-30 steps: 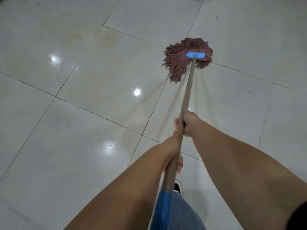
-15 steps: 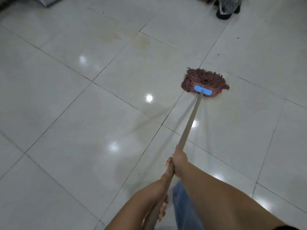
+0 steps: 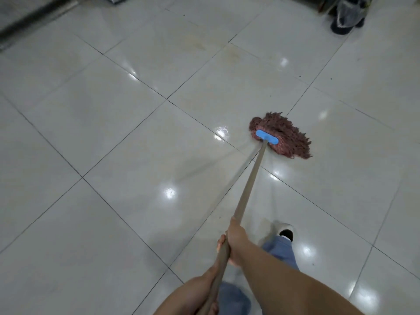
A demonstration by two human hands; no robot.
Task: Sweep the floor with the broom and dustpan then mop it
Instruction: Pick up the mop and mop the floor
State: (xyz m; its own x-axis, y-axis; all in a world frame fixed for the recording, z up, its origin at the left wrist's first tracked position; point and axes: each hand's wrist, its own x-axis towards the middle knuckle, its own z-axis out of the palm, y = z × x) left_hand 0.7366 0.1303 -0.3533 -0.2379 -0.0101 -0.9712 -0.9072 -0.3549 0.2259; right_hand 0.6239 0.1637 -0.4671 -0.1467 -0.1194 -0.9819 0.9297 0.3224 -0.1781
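Note:
A mop with a reddish-brown string head (image 3: pixel 286 135) and a blue clamp (image 3: pixel 266 137) lies flat on the glossy white tiled floor (image 3: pixel 127 169), right of centre. Its tan wooden handle (image 3: pixel 250 183) slants down to me. My right hand (image 3: pixel 235 239) grips the handle higher up, fingers wrapped round it. My left hand (image 3: pixel 208 289) holds the handle lower down near the bottom edge, partly hidden by the handle and my forearm.
My foot in a light shoe (image 3: pixel 285 231) and blue trouser leg (image 3: pixel 280 251) stand right of the handle. A dark object under clear plastic (image 3: pixel 347 17) sits at the top right. A dark blurred edge (image 3: pixel 34 17) runs across the top left corner.
The mop head has swung to the right and turned, its strings now trailing to the right. My view has tilted up, and my right foot has stepped forward into sight.

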